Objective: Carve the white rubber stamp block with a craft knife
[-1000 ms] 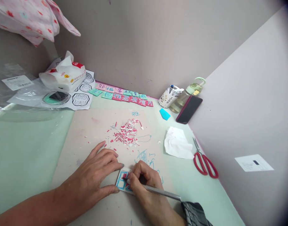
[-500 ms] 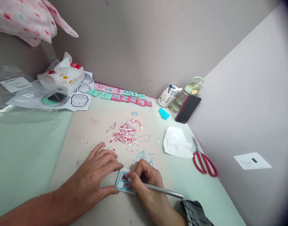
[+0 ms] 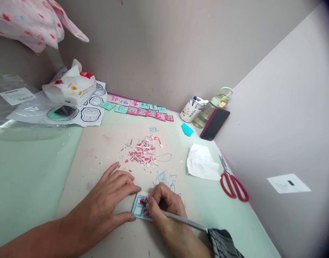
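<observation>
My left hand (image 3: pixel 105 200) lies over the board with its fingers bent. Its thumb and index fingertip brace the left corners of a small square carving tile (image 3: pixel 138 210), which has blue character lines and red cut areas. In my right hand (image 3: pixel 171 215) is a silver craft knife (image 3: pixel 184 220), pinched near its blade. The blade tip rests on the upper part of the tile. My right fingers hide the tile's right side. A heap of red and white carved shavings (image 3: pixel 144 152) lies beyond my hands.
Carved tiles (image 3: pixel 143 111) stand in rows at the back. Along the right are red-handled scissors (image 3: pixel 234 186), crumpled tissue (image 3: pixel 202 163), a phone (image 3: pixel 215 124), a bottle (image 3: pixel 204 113) and a pen can (image 3: pixel 191 109). A tissue pack (image 3: pixel 73 87) sits back left.
The knife handle and right hand have tilted slightly, with the handle's rear end now against the sleeve. My left hand and the tile stay in place.
</observation>
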Tool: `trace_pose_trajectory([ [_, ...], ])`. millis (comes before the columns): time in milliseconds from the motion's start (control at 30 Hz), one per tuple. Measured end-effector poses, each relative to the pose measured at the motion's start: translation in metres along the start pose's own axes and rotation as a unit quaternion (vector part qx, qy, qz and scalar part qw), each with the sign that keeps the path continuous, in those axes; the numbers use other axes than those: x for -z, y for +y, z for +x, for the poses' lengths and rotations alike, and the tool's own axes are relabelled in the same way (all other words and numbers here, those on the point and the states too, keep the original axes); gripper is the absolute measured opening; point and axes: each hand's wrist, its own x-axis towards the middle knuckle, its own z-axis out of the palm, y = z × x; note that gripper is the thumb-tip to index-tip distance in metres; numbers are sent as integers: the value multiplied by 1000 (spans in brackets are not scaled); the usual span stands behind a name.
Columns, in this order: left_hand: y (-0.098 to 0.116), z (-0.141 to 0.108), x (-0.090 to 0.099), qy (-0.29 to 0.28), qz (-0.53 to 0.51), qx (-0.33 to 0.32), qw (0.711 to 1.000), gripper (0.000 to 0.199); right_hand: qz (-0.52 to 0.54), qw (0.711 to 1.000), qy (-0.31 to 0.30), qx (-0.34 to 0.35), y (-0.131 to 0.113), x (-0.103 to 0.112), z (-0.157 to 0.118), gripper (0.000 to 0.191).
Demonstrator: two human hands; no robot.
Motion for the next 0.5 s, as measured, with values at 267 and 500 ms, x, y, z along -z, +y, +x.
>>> trace_pose_trajectory([
  [267, -2, -2, -2, 0, -1, -9, 1000, 50, -11, 1000, -25, 13, 0, 3, -1, 26],
  [500, 1, -1, 0, -3, -2, 0, 1000, 48, -24, 999, -15, 17, 0, 2, 1, 26],
])
